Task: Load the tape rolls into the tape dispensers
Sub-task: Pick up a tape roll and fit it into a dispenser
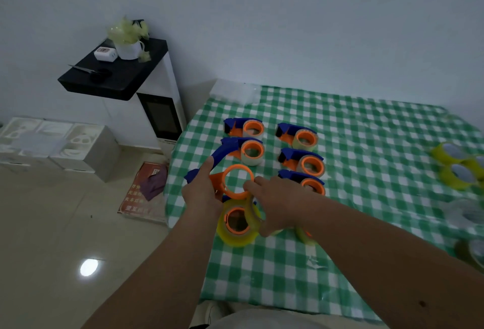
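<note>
My left hand (pixel 201 195) grips a blue and orange tape dispenser (pixel 222 161) lifted above the table, its orange hub ring (pixel 237 181) bare. My right hand (pixel 275 203) holds a clear tape roll (pixel 252 209) on edge just below that ring, thumb touching the ring. Beneath the hands lies a loaded dispenser with yellowish tape (pixel 237 222). Several loaded blue and orange dispensers (pixel 301 163) lie in two rows behind. Loose yellow tape rolls (pixel 455 169) sit at the right edge.
The table carries a green and white checked cloth (pixel 366 145). Clear tape rolls (pixel 468 213) lie at the near right. Left of the table stand a white cabinet with a black top (pixel 117 74) and white foam boxes (pixel 52 142) on the floor.
</note>
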